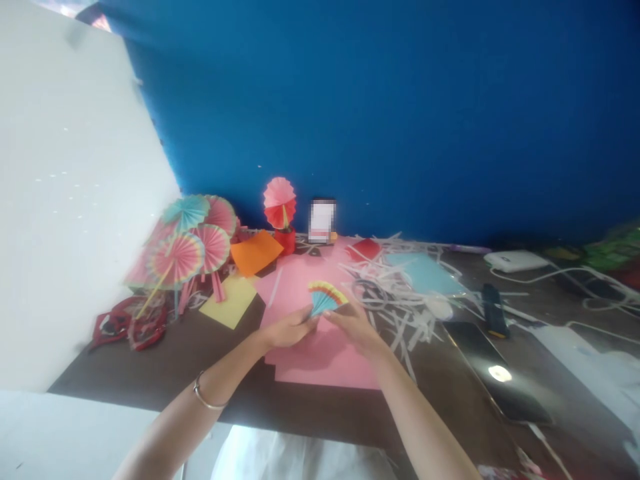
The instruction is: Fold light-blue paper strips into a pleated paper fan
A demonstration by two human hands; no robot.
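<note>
A small pleated paper fan (pixel 324 300), blue with a yellow and red striped outer edge, is spread out between my two hands. My left hand (pixel 291 328) pinches its lower left side. On the right side, my right hand (pixel 354 327) has its thumb and fingers at the fan's edge. Beneath both hands lie pink paper sheets (pixel 320 367). Finished round paper fans (pixel 177 259) on sticks stand in a bunch to the left. Another pink and red fan (pixel 280 200) rises from a red holder (pixel 285 241) behind.
Orange paper (pixel 257 253) and yellow paper (pixel 231 300) lie left of the pink sheets. White paper strips (pixel 413 327), light blue paper (pixel 425 272) and a dark phone (pixel 493 370) with a cable are on the right. A blue wall (pixel 380 100) stands behind the table.
</note>
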